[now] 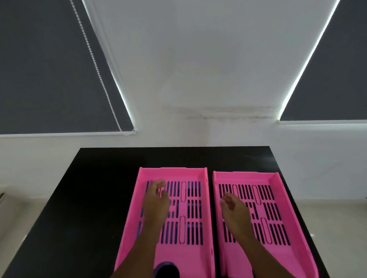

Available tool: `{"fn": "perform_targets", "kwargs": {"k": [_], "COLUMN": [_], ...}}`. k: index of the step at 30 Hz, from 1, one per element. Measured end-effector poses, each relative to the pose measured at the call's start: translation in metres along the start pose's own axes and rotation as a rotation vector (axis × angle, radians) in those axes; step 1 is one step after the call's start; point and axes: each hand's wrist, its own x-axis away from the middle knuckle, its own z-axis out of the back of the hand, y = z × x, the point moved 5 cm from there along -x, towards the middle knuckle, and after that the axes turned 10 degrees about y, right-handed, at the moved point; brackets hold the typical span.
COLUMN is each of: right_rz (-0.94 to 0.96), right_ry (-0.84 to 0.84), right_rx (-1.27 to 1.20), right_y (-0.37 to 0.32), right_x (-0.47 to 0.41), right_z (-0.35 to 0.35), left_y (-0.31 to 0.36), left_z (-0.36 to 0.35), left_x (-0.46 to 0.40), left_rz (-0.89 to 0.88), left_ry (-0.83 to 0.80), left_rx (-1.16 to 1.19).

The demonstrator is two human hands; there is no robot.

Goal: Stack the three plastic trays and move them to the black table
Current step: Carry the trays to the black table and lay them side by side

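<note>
Two pink slotted plastic trays lie side by side on the black table (86,207). Under the left pink tray (197,253) a purple tray (161,267) shows through the slots and at the front notch. The right pink tray (289,229) lies alone, a narrow gap apart. My left hand (156,202) hovers over the left tray's floor, fingers spread and holding nothing. Over the right tray's left half my right hand (233,206) is held with loosely curled fingers, also empty. I cannot tell whether either hand touches a tray.
The black table stands against a white wall (195,63). Dark roller blinds (36,72) cover windows on both sides, a bead chain (98,69) hanging at the left one. Pale floor (331,226) lies right and left of the table.
</note>
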Motion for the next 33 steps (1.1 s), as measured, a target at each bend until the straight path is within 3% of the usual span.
{"fn": "perform_targets", "kwargs": {"k": [6,9,12,21,26,33], "right_rz": [-0.023,-0.044,-0.045,-0.015,-0.011,0.063], "right_ry": [-0.117,-0.066,-0.025,0.073,-0.009,-0.169], "right_rx": [0.026,0.128,0.204,0.128,0.065,0.1], "right_y": [-0.007,-0.003,-0.003,-0.051,-0.085,-0.121], "right_x": [0.035,0.045,0.052,0.063,0.072,0.1], "right_z": [-0.048,-0.055,-0.058,-0.081,-0.131,-0.222], "left_y": [-0.049,-0.076,-0.09,-0.075,-0.09,-0.128], "left_z": [0.07,0.08,0.08,0.109,0.156,0.236], "left_x": [-0.028,-0.029,-0.022,-0.062,-0.1,-0.145], "left_rz": [0.054,0.183,0.157,0.113,0.102,0.099], "left_ry": [0.037,-0.164,-0.34,-0.337,-0.316,-0.162], "left_rx": [-0.15,-0.209,-0.215,-0.039,-0.083,-0.236]}}
